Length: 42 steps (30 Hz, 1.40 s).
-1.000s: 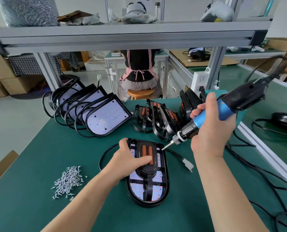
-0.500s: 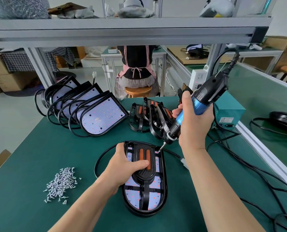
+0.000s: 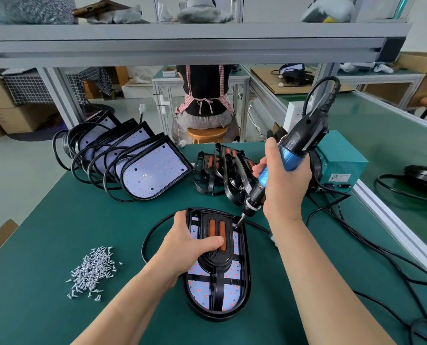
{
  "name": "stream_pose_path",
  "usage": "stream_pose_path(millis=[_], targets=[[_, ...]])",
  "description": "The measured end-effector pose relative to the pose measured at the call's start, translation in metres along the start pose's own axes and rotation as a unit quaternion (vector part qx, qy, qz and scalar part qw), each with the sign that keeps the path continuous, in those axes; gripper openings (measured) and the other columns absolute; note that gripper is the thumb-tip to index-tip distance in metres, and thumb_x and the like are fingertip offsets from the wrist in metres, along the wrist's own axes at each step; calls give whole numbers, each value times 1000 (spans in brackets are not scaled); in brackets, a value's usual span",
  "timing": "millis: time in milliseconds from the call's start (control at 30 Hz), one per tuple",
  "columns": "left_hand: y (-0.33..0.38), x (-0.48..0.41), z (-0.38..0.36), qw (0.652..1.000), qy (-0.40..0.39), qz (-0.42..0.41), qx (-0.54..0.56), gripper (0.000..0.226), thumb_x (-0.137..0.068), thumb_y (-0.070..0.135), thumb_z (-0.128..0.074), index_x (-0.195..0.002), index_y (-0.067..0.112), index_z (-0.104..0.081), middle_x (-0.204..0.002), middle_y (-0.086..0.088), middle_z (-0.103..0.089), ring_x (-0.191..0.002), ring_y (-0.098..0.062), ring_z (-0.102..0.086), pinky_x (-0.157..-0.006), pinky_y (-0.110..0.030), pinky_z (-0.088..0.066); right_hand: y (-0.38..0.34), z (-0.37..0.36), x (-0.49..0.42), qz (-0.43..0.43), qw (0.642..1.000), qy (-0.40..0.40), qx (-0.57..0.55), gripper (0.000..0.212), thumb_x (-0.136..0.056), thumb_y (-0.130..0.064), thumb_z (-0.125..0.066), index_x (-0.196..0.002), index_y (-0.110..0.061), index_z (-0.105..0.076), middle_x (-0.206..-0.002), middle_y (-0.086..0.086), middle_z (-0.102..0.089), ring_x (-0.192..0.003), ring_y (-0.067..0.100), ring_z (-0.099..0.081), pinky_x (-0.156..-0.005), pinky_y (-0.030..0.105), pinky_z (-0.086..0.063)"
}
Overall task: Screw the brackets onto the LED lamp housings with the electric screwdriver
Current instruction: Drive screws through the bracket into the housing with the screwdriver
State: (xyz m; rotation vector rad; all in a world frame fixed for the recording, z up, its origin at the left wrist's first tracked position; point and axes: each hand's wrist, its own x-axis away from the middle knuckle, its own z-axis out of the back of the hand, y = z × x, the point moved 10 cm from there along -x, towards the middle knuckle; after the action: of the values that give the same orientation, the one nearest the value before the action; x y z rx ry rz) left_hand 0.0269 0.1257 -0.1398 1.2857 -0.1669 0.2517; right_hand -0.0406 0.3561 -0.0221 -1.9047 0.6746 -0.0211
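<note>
Screwdriver (image 3: 292, 155), gripped by right hand (image 3: 287, 192), now lowered onto black housing (image 3: 247, 275) that left hand (image 3: 185, 247) clasps

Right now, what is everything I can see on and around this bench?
table: one, green, under everything.
lamp housing: one, black with white board, table centre.
bracket: one, black and orange, on that housing.
electric screwdriver: one, blue and black, tip at the housing's far right corner.
screws: one pile, silver, table left.
stacked housings: several, black and white, far left.
spare brackets: several, black and orange, far centre.
power box: one, teal, far right.
left hand: grips the lamp housing, thumb on bracket.
right hand: holds the electric screwdriver.
</note>
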Motion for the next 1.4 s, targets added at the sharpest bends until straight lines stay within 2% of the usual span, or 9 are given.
stream_pose_path(millis=[267,467,600,700,867,1000,1267,1400], targets=[[-1,-2,0,1000,-1,-3,2,75,-49,45,-89,-112,36,-49,-110,9,-72,-104,-17,-69,-99,-46,-54,-3,-16,-1,15,998,-55,14,23,-88,-23,-74,-96,-7,-60,-64,-2,-64,-51,18,-62,-57,30,-55],[-3,-3,0,1000,-3,-8,11,77,-47,47,-89,-112,36,-50,-106,10,-73,-101,-15,-71,-98,-45,-54,-6,-13,1,48,998,-24,35,20,-85,-16,-70,-86,-7,-53,-61,7,-56,-42,17,-54,-48,26,-47],[-3,-5,0,1000,-2,-10,21,76,-52,40,-90,-116,32,-50,-107,9,-73,-103,-15,-70,-100,-45,-53,-1,-7,-4,39,998,-12,39,19,-83,-12,-66,-77,-16,-49,-54,2,-54,-40,18,-51,-46,23,-44],[-1,-3,0,1000,7,-19,20,74,-54,34,-89,-117,30,-51,-106,10,-73,-101,-12,-71,-98,-42,-54,5,-5,-5,21,999,-16,25,17,-82,-10,-65,-76,-14,-49,-52,2,-53,-40,18,-50,-46,23,-43],[-1,-5,0,1000,-2,-15,18,65,-63,23,-92,-114,26,-52,-100,6,-76,-93,-14,-73,-95,-43,-56,1,-31,4,28,990,-141,10,11,-84,-7,-65,-83,-7,-54,-49,3,-51,-42,20,-48,-54,27,-47],[-2,-3,0,1000,-12,-5,17,72,-53,33,-91,-114,27,-52,-103,3,-75,-96,-17,-73,-96,-45,-56,1,-39,10,-3,984,-180,-4,19,-84,-14,-71,-96,-5,-59,-54,3,-55,-48,20,-51,-62,27,-53],[-5,-7,3,999,-22,-5,29,80,-46,43,-93,-114,30,-53,-103,7,-76,-99,-16,-73,-98,-46,-54,-43,-10,-2,14,989,-122,-85,12,-86,-7,-69,-91,-10,-59,-58,5,-52,-50,21,-50,-60,30,-48],[-5,-6,1,999,-24,-9,35,82,-46,43,-93,-116,30,-52,-106,7,-75,-100,-15,-73,-99,-45,-54,-39,21,-4,-37,986,-52,-154,18,-88,-13,-71,-90,-13,-53,-61,2,-51,-51,17,-47,-60,31,-45]])
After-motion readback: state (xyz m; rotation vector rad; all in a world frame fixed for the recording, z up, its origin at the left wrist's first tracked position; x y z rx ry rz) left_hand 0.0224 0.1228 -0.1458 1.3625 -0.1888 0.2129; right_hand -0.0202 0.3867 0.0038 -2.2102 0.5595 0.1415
